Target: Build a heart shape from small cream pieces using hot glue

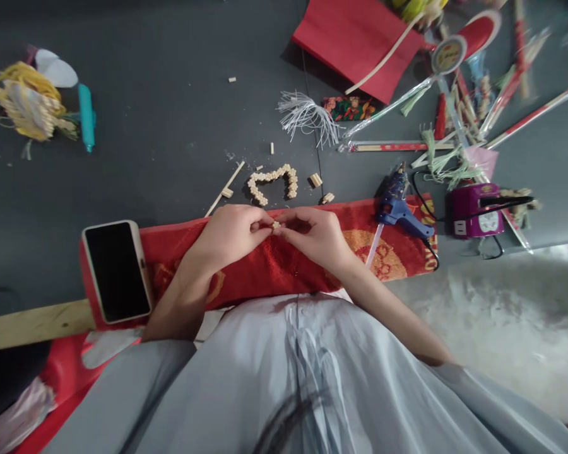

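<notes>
My left hand (231,232) and my right hand (312,234) meet fingertip to fingertip over a red patterned cloth (274,268). Both pinch a small pale wooden piece (276,224) between them. Just beyond the fingers, on the dark grey table, lies a curved chain of small wooden pieces (272,181). Loose wooden bits (316,180) and a thin wooden stick (224,189) lie beside it.
A phone (117,270) lies face up at the left on the cloth. A blue glue gun (397,208) and a purple device (476,211) sit at the right. Red paper (355,41), white tassel (307,116), sticks and tassels crowd the far right. Yellow cord bundle (23,101) at far left.
</notes>
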{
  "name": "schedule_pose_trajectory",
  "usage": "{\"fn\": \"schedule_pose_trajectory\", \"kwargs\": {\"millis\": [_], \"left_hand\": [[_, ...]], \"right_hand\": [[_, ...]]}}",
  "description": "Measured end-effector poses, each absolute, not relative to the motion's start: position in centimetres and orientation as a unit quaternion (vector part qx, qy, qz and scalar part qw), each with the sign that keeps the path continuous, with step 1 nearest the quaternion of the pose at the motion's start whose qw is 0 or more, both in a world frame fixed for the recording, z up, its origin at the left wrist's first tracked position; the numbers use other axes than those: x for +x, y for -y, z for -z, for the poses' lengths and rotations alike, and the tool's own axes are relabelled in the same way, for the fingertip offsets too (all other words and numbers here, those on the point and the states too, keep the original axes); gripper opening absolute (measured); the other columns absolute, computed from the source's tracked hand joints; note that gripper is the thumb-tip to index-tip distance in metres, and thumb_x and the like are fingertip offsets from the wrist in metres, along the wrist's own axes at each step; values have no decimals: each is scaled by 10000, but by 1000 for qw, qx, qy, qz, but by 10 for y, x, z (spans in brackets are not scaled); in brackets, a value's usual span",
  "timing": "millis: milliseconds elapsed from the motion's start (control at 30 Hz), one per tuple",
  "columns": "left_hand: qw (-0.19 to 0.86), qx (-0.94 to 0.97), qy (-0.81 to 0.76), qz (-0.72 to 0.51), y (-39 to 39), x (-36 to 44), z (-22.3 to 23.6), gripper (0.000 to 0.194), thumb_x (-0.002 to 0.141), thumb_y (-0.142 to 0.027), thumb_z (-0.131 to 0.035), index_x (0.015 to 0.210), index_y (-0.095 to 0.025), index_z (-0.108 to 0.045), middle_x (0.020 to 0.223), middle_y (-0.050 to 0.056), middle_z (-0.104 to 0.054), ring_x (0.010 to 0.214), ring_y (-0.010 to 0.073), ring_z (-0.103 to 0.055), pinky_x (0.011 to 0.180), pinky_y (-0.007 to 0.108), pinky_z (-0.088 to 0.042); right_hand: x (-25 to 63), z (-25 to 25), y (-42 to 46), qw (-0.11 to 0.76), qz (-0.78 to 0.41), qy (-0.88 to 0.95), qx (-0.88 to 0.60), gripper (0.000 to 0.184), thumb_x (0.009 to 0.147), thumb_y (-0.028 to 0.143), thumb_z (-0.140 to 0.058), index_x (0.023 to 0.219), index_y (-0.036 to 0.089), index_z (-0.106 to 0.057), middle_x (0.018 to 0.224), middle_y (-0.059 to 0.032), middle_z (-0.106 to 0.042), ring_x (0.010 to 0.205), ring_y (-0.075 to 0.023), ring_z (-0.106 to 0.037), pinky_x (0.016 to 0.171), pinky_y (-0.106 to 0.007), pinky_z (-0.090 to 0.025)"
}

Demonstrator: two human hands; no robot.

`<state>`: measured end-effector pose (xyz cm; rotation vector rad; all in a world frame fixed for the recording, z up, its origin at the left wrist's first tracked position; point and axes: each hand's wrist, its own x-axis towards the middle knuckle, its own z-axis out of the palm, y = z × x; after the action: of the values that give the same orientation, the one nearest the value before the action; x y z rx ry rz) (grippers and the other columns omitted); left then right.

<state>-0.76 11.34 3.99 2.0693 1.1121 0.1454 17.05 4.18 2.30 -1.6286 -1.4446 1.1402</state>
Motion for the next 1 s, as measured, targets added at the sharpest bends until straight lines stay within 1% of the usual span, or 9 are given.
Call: {"fn": "schedule_pose_trajectory", "kwargs": {"millis": [100,200,333,400,567,667,733,833,1000], "left_hand": [[399,803,-439,-53,-115,-9,-42,146,819,-240,-671,909,-219,-785,655,-27,-684,567,109,-572,568,231,-406],[393,808,-436,-41,-118,-13,-45,182,804,-218,-629,916,-223,-772,608,-45,-642,542,106,-546,557,237,-383],[323,834,-446,-31,-124,-20,-47,153,754,-164,-587,840,-214,-703,571,-53,-581,524,117,-506,558,252,-350],[283,846,-451,-24,-127,-22,-47,153,750,-150,-570,849,-215,-667,569,-51,-559,516,126,-486,551,261,-321],[219,869,-444,2,-128,-20,-43,217,794,-161,-515,952,-213,-654,652,-23,-605,557,155,-534,565,278,-303],[185,882,-434,23,-127,-18,-41,198,823,-186,-500,952,-209,-648,680,-7,-631,601,173,-576,568,279,-288],[175,887,-427,28,-128,-17,-39,163,829,-199,-505,914,-204,-643,684,-1,-645,611,175,-584,566,278,-279],[171,894,-414,24,-129,-18,-35,129,816,-194,-506,808,-206,-634,690,11,-658,619,176,-584,568,285,-282],[158,902,-401,7,-132,-22,-26,148,779,-188,-505,645,-221,-560,608,9,-600,578,176,-540,557,304,-249]], "right_hand": [[168,-19,-42,341,-403,576,-625,193,880,326,-654,952,183,-763,933,-59,-788,797,-171,-715,728,-277,-542],[168,-18,-46,318,-344,624,-625,185,900,308,-624,952,190,-756,928,-63,-782,809,-175,-704,732,-279,-530],[168,-18,-52,276,-296,665,-628,151,908,287,-621,917,192,-739,915,-65,-771,846,-185,-698,764,-282,-515],[167,-17,-56,264,-288,665,-636,137,908,273,-625,918,192,-735,926,-64,-771,853,-185,-699,767,-276,-506],[163,-13,-60,233,-267,665,-658,128,907,235,-629,929,170,-737,936,-80,-770,866,-198,-703,751,-276,-484],[161,-9,-59,211,-249,672,-665,137,914,220,-614,951,163,-732,958,-93,-763,870,-205,-698,749,-282,-479],[160,-7,-57,199,-239,677,-667,141,921,217,-596,944,169,-727,959,-94,-756,863,-205,-689,742,-284,-473],[158,-4,-56,188,-228,682,-669,133,920,217,-588,926,187,-717,937,-81,-747,847,-203,-675,727,-282,-462],[158,-5,-55,187,-229,684,-667,119,900,197,-593,933,195,-707,914,-72,-735,855,-202,-666,719,-276,-455]]}}
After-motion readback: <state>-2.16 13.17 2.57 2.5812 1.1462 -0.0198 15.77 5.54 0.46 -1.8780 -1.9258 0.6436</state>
